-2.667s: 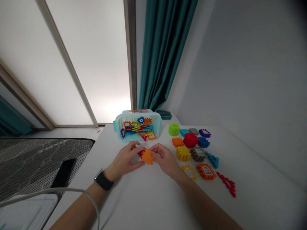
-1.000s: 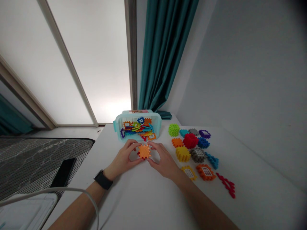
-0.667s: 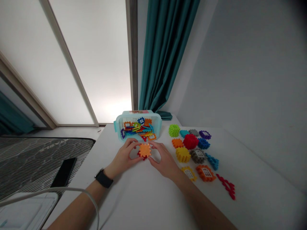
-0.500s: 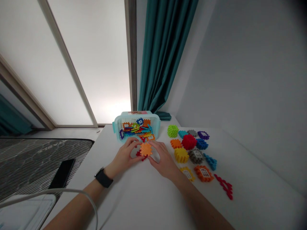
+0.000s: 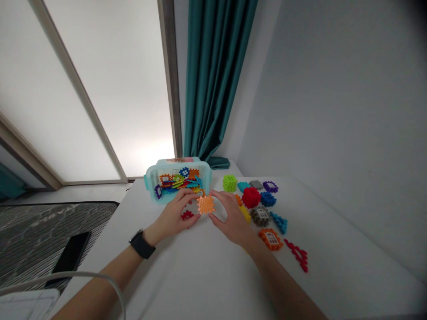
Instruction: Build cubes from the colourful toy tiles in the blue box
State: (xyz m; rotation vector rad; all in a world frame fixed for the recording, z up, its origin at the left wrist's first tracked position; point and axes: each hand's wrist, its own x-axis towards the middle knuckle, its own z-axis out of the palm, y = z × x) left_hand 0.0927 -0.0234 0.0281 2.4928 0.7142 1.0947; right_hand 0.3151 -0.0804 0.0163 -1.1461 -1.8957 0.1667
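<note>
Between both hands [image 5: 171,217] [image 5: 231,218], an orange tile [image 5: 206,205] sits face-on, seemingly square.

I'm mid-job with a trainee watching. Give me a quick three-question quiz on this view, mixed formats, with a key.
1. What colour is the piece at the fingertips of the right hand?
2. True or false: the watch is on the right wrist.
3. As the camera sees it, where is the lime block relative to the tub? A) left of it; B) right of it; C) inside it.

Key
1. Orange.
2. False; the watch is on the left one.
3. B.
</note>
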